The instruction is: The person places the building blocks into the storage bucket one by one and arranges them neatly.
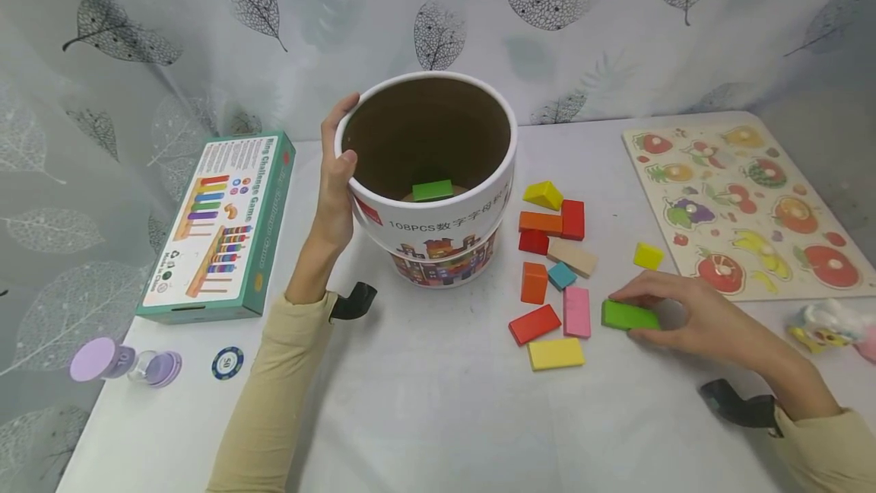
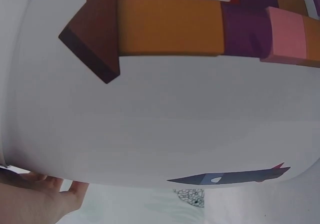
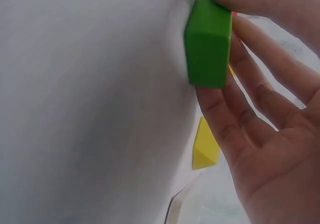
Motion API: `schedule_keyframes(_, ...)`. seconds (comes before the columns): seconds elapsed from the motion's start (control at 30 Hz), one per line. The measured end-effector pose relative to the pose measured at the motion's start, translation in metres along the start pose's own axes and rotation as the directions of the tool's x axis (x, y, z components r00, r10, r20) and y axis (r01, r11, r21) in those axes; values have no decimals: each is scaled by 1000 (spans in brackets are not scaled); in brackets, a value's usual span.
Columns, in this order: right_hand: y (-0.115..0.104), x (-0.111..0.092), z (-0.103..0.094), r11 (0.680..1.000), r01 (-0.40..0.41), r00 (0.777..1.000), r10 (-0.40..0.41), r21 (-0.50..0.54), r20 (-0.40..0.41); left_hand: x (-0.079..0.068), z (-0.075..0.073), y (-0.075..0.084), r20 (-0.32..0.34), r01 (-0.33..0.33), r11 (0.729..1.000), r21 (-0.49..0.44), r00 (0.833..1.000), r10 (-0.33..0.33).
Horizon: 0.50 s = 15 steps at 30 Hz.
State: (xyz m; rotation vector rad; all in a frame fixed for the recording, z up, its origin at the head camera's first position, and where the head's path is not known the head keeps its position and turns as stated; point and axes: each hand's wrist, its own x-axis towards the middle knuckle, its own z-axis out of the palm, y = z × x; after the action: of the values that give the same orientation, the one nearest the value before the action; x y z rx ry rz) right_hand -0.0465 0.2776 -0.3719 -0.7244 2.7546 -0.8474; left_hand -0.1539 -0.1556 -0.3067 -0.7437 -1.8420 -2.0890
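A large white bucket [image 1: 448,213] with printed building pictures stands upright at the middle of the table. My left hand [image 1: 335,181] grips its left rim, thumb over the edge; in the left wrist view part of that hand [image 2: 42,199] shows against the bucket's wall [image 2: 165,114]. Inside the bucket lies a green block [image 1: 433,190]. My right hand [image 1: 691,318] pinches another green block [image 1: 628,316] between thumb and fingers at the table, right of a pink block [image 1: 576,312]. The right wrist view shows this green block [image 3: 209,49] close up, with a yellow block [image 3: 206,146] beyond it.
Several loose blocks, among them a yellow one [image 1: 556,354] and a red one [image 1: 534,324], lie right of the bucket. A fruit puzzle board [image 1: 739,204] is at right, near a small plush toy [image 1: 831,323]. At left are a game box [image 1: 212,227], a poker chip [image 1: 227,363] and a purple hourglass [image 1: 126,362].
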Motion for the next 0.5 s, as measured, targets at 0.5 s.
schedule_keyframes(0.5, -33, 38, -58, 972, 213, 949, -230, -100, -214, 0, 0, 0, -5, 2, 1000, 13, 1000, -2)
